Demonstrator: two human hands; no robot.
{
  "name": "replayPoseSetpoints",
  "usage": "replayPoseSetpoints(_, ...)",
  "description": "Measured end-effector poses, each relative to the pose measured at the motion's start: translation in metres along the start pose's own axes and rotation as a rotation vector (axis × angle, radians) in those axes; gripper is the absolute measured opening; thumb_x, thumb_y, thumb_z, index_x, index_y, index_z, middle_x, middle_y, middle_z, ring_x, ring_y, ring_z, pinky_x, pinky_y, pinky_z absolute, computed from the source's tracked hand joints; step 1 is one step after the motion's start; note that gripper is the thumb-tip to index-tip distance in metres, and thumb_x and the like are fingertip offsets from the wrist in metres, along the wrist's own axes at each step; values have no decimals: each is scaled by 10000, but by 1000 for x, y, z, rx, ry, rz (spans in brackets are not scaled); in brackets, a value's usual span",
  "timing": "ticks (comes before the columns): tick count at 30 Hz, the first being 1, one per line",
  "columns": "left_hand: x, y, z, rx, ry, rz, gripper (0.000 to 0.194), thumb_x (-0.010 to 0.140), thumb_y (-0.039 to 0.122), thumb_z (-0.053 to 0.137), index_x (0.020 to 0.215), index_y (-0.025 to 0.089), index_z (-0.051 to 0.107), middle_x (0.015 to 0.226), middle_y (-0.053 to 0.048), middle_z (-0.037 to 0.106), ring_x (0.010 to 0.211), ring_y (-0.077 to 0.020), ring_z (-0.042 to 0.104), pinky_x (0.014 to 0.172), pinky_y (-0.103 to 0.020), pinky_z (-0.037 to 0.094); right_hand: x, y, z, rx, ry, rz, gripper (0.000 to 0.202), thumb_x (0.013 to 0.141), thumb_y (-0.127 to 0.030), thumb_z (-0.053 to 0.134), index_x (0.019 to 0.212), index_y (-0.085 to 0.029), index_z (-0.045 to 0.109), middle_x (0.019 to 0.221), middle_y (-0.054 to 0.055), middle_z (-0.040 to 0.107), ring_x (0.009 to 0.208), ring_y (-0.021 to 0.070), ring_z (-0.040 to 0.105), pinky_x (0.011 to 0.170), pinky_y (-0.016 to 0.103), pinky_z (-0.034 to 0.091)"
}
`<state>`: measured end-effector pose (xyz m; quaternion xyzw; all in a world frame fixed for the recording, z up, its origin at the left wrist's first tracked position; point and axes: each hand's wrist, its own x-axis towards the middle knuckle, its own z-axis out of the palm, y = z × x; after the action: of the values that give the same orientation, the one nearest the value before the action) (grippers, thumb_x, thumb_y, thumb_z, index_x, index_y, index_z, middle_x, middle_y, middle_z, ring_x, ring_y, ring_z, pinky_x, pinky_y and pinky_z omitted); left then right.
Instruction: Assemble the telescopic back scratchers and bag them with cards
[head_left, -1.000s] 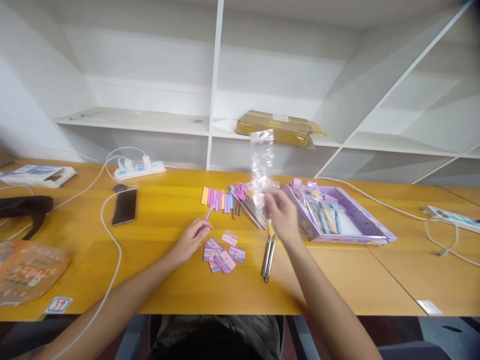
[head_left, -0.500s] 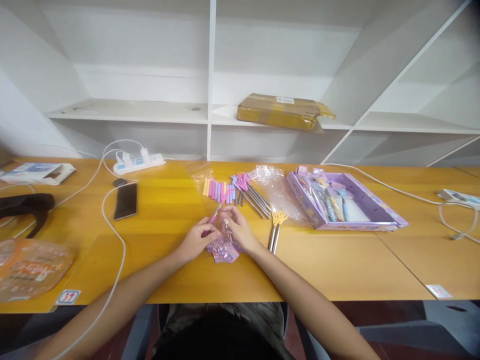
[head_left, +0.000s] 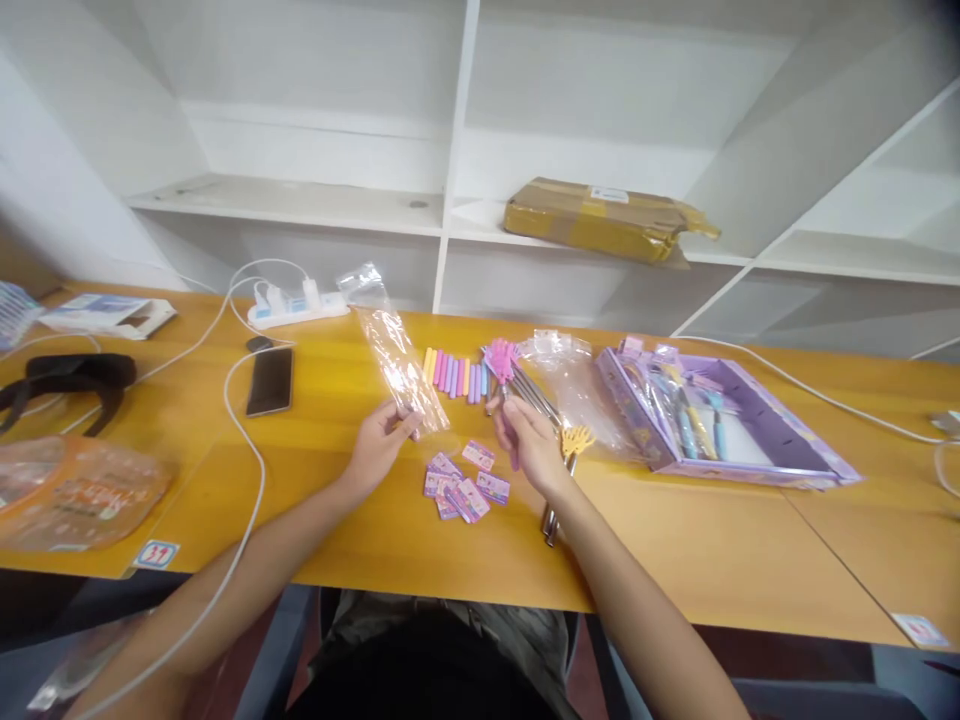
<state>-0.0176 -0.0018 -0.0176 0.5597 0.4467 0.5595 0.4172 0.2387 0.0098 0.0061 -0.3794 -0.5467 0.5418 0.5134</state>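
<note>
Left hand (head_left: pixel 381 440) pinching the near end of a clear bag (head_left: pixel 396 352) — left of coloured tubes (head_left: pixel 454 378), right hand (head_left: pixel 531 445) closed around a pink-headed stick (head_left: pixel 500 360) — near metal rods (head_left: pixel 538 396), printed cards (head_left: pixel 465 497) on the desk (head_left: pixel 450 560).

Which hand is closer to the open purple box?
Right. The right hand is to the left of the purple box; the left hand, holding a clear bag, is farther left.

Long clear bag (head_left: pixel 396 355) is glossy thin plastic, pink hand-shaped head (head_left: pixel 501 358) looks like smooth plastic, slim silver rods (head_left: pixel 537 394) shiny metal, yellow-brown flat desktop (head_left: pixel 675 540) smooth wood-look.
</note>
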Motion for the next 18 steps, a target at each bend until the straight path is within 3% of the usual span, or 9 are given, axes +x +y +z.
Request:
replayPoseSetpoints(4,6,-2,-5,-152,142,-85,413,854,564,823,830,188,655,786,-7,670,711,-159,636,696,-303,558,-14,-1,3,-217,-334,41,406,1056,-623,555,1124,-231,634,684,-51,533,538,117,386,508,255,330)
replayPoseSetpoints(8,9,7,-4,-330,205,-121,472,765,557,907,888,188,639,872,-13,727,806,-169,708,748,-322,618,-19,2,13,-454,-479,-40,402,1111,-549,473,921,-221,609,748,-17,584,665,141,507,664,281,423)
replayPoseSetpoints(11,10,14,-3,-400,216,-144,506,726,527,949,900,186,618,909,-22,760,877,-183,746,782,-322,625,-17,4,16,-529,-480,-72,432,1128,-522,423,865,-223,588,734,-14,586,681,154,533,704,295,432)
replayPoseSetpoints(18,11,18,-4,-435,153,-237,484,699,488,973,943,154,721,934,-75,810,896,-208,778,826,-342,630,-14,8,10,-557,-409,-86,401,1134,-499,416,1015,-216,673,744,-13,644,661,160,575,682,289,431)
